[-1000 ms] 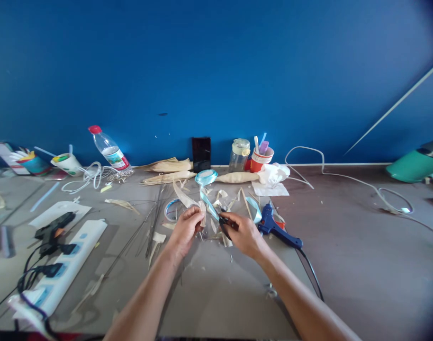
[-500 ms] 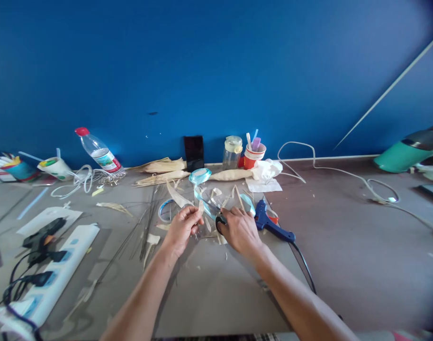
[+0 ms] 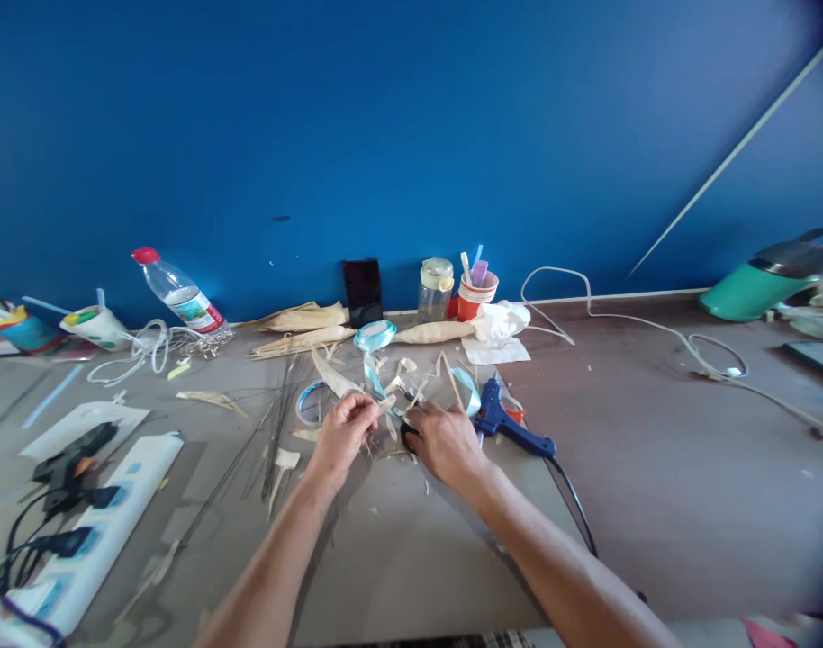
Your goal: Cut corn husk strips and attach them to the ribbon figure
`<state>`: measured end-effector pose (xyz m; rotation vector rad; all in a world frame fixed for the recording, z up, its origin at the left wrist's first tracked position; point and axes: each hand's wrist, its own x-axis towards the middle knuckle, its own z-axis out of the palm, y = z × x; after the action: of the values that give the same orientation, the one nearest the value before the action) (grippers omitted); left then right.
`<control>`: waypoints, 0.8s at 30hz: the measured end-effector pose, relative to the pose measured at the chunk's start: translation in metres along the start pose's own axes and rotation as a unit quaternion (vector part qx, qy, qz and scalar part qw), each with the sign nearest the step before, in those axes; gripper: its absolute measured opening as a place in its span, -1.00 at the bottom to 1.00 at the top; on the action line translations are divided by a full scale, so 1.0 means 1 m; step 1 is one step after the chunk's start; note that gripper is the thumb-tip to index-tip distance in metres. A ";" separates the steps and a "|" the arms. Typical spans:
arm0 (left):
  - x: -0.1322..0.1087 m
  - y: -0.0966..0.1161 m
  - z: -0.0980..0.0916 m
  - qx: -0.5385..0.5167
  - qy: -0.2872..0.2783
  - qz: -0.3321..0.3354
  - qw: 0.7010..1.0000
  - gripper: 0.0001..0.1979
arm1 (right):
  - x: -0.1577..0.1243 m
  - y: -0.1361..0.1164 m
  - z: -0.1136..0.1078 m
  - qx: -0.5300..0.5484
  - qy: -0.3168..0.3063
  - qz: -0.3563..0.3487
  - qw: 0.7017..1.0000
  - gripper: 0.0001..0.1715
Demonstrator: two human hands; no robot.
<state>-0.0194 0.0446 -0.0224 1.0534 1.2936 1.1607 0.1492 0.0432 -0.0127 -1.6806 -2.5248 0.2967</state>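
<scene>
My left hand (image 3: pixel 342 434) pinches a small cream strip of dried husk (image 3: pixel 385 404) just above the table. My right hand (image 3: pixel 442 441) is closed round the black handles of a pair of scissors (image 3: pixel 408 435), whose blades point at the husk strip. A light blue ribbon (image 3: pixel 373 362) runs from its roll (image 3: pixel 375 335) down between the two hands. Cream husk scraps (image 3: pixel 411 382) lie scattered around them.
A blue glue gun (image 3: pixel 510 426) with a black cord lies right of my right hand. Thin wires (image 3: pixel 280 423), a tape ring (image 3: pixel 308 402) and a white power strip (image 3: pixel 97 522) lie left. A bottle (image 3: pixel 178 292), jar (image 3: pixel 435 290), red cup (image 3: pixel 475 295) and phone (image 3: pixel 361 291) stand by the blue wall.
Both hands have drifted slightly left and towards me as the view shifted. The right hand has turned further over the scissors, and the left pinch on the husk strip holds.
</scene>
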 end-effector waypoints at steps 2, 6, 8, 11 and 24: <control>0.000 0.000 0.000 0.018 -0.008 0.007 1.000 -0.76 | 0.000 0.001 0.000 0.000 -0.007 -0.016 1.000 -0.77; 0.000 -0.002 -0.002 0.062 -0.009 0.026 0.998 -0.79 | -0.003 0.004 0.001 0.022 -0.007 -0.044 0.999 -0.74; 0.000 -0.004 -0.004 0.089 -0.009 0.037 0.995 -0.79 | -0.003 0.006 0.002 0.082 0.006 -0.041 0.996 -0.70; 0.002 -0.004 -0.005 0.139 -0.010 0.056 0.989 -0.80 | -0.002 0.010 0.002 0.248 0.073 0.000 0.966 -0.64; -0.003 0.004 -0.001 0.116 -0.046 0.052 0.991 -0.67 | 0.003 0.008 0.004 0.484 0.105 0.056 0.867 -0.80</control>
<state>-0.0205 0.0416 -0.0184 1.3422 1.3368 1.0421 0.1544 0.0489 -0.0183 -1.3005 -1.6128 1.0934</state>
